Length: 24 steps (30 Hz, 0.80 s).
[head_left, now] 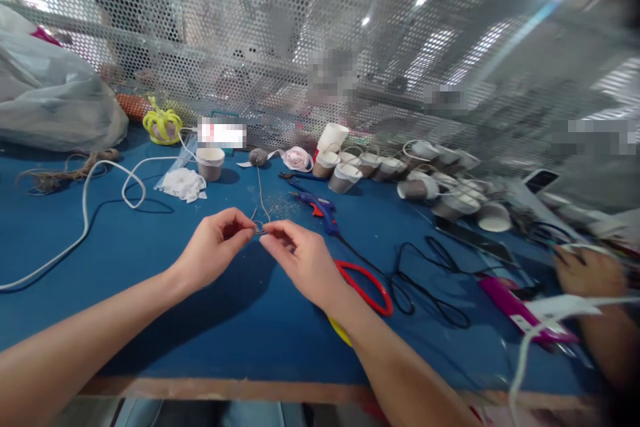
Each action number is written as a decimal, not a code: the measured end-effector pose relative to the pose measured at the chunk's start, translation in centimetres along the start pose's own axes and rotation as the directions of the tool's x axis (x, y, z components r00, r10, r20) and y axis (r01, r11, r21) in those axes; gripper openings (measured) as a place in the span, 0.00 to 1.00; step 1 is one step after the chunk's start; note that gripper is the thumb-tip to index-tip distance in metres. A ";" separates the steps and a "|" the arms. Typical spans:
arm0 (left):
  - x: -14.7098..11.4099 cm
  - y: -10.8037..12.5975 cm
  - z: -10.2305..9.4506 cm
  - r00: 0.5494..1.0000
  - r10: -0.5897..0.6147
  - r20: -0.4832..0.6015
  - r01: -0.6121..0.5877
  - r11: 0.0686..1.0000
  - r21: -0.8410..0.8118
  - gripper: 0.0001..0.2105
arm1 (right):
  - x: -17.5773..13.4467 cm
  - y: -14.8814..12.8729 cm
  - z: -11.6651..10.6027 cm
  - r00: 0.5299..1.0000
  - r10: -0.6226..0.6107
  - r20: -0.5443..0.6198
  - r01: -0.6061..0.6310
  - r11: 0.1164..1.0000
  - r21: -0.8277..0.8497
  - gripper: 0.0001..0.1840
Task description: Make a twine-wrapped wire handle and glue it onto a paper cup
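Close together over the blue table, both my hands pinch a thin grey cord (261, 195) that is bent into a small loop between the fingertips. My left hand (217, 243) closes thumb and forefinger on the loop's left side. On its right side, my right hand (300, 260) is closed in the same way. From the loop the cord runs back to a small grey ball of cord (258, 157). To the right lies a blue glue gun (320, 208) with a red trigger. Red-handled scissors or a similar tool (370, 283) show partly behind my right forearm.
Several small cups with cord handles (345, 177) stand at the back right. One paper cup (210, 163), white tissue (183, 185) and a white cable (85, 213) are at left. A plastic bag (50, 93) fills the far left. Another person's hand (590, 273) is at right.
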<state>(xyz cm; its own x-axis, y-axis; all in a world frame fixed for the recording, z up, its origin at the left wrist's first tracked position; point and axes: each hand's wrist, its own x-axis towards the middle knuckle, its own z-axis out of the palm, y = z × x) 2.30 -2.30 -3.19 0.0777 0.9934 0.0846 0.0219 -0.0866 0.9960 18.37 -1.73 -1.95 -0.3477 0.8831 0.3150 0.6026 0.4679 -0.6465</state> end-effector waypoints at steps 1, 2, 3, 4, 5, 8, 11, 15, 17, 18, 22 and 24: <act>0.1 0.1 -0.1 1.000 -0.027 -0.001 0.027 1.000 -0.009 0.04 | 0.5 0.5 -0.8 0.999 0.042 -0.003 -0.042 0.998 -0.041 0.13; 0.2 0.3 -0.2 0.998 -0.056 0.001 0.056 0.998 -0.024 0.04 | 1.0 1.1 -1.6 0.994 0.100 -0.037 -0.103 0.989 -0.108 0.14; 0.3 0.4 -0.3 0.997 -0.081 0.007 0.081 0.996 -0.043 0.05 | 1.7 2.0 -2.6 0.980 0.175 -0.090 -0.190 0.960 -0.205 0.14; 0.4 0.6 -0.4 0.995 -0.102 0.015 0.102 0.993 -0.062 0.05 | 2.4 3.0 -3.5 0.956 0.257 -0.143 -0.290 0.905 -0.312 0.14; 0.5 0.7 -0.4 0.993 -0.118 0.021 0.119 0.990 -0.081 0.05 | 3.0 4.1 -4.3 0.917 0.352 -0.185 -0.398 0.824 -0.404 0.13; 0.7 0.9 -0.4 0.989 -0.144 0.027 0.146 0.982 -0.117 0.05 | 4.6 7.5 -5.5 0.861 0.463 -0.211 -0.506 0.727 -0.465 0.08; 0.6 0.9 -0.3 0.989 -0.148 0.021 0.150 0.979 -0.136 0.05 | 5.3 9.8 -5.0 0.819 0.527 -0.227 -0.566 0.678 -0.469 0.04; 0.3 0.9 -0.3 0.992 -0.129 0.001 0.128 0.982 -0.138 0.04 | 5.3 10.4 -4.6 0.786 0.551 -0.281 -0.617 0.674 -0.407 0.11; 0.2 1.0 -0.4 0.994 -0.109 -0.011 0.107 0.987 -0.119 0.04 | 5.2 9.8 -5.1 0.781 0.541 -0.312 -0.624 0.699 -0.351 0.16; 0.2 1.1 -0.5 0.995 -0.099 -0.019 0.096 0.989 -0.110 0.04 | 5.1 9.4 -5.4 0.785 0.527 -0.325 -0.615 0.721 -0.319 0.17; 0.1 1.3 -0.5 0.996 -0.075 -0.057 0.069 0.992 -0.102 0.04 | 4.0 6.3 -6.5 0.839 0.471 -0.273 -0.514 0.850 -0.112 0.11; 0.2 1.2 -0.5 0.994 -0.074 -0.080 0.066 0.994 -0.092 0.04 | 3.1 4.5 -6.4 0.875 0.469 -0.121 -0.415 0.854 0.312 0.09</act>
<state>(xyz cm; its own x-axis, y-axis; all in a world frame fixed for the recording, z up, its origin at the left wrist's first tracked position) 1.83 -2.20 -1.99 -0.0042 0.9999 0.0131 -0.0652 -0.0133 0.9978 24.58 3.30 0.58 0.0656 0.9963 0.0561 0.4349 0.0221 -0.9002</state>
